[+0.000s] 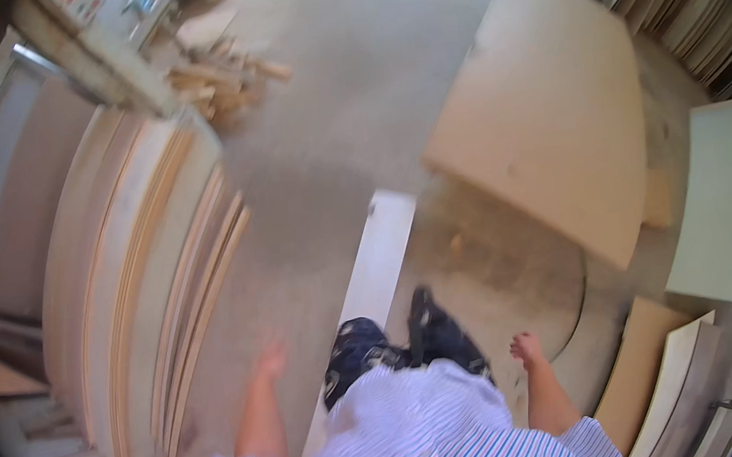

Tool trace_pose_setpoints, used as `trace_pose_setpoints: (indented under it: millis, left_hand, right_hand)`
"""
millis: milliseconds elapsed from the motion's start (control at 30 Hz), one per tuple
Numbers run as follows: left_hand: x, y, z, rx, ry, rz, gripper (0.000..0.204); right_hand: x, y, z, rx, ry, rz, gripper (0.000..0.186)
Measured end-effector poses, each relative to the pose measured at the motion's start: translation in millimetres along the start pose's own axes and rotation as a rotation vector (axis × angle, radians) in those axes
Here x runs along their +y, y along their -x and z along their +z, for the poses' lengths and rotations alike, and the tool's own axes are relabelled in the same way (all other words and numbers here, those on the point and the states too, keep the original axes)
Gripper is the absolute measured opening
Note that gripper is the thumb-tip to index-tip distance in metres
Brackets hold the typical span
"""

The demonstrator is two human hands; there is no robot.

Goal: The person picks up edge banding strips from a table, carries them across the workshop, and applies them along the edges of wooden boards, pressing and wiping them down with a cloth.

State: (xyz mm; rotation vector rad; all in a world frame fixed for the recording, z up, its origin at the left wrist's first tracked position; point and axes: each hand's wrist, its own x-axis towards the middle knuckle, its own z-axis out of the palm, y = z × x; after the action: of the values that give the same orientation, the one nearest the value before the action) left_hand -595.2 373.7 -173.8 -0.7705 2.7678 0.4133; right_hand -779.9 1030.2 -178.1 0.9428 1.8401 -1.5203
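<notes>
My left hand (272, 358) hangs at my side, smeared by motion, so its fingers do not show clearly. Nearest to it on the left is a stack of upright wooden boards (127, 290). My right hand (525, 348) hangs on the other side with its fingers curled in, and nothing shows in it. Between my hands, a long narrow white board (379, 255) lies on the floor, running ahead from beside my feet.
A large tan panel (546, 110) extends over the right side. Wood offcuts (224, 85) lie heaped beside a post (94, 56) at far left. A dark cable (581, 306) curves along the floor. A pale green panel (728, 206) and leaning boards (667, 373) stand right.
</notes>
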Motion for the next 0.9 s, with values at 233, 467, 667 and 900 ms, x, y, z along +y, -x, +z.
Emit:
trace_pose_setpoints:
  millis: [233,467,667,900]
  left_hand:
    - [57,-133,-31,-0.611,0.836,-0.95,0.032]
    - [133,-533,-86,-0.18,0.039,-0.277,0.025]
    - [390,-948,-334,-0.221,0.99,-0.292,0.03]
    - [597,-1323,-398,-0.22,0.959,0.022,0.028]
  right_hand:
    - [-543,-107,130,-0.115,0.039,-0.736,0.019]
    - [-664,-324,197,0.107,0.04,-0.537,0.02]
    - [-628,-333,231,-0.119,0.006,0.265,0.025]
    - [-747,-527,283,0.161,-0.109,0.6,0.028]
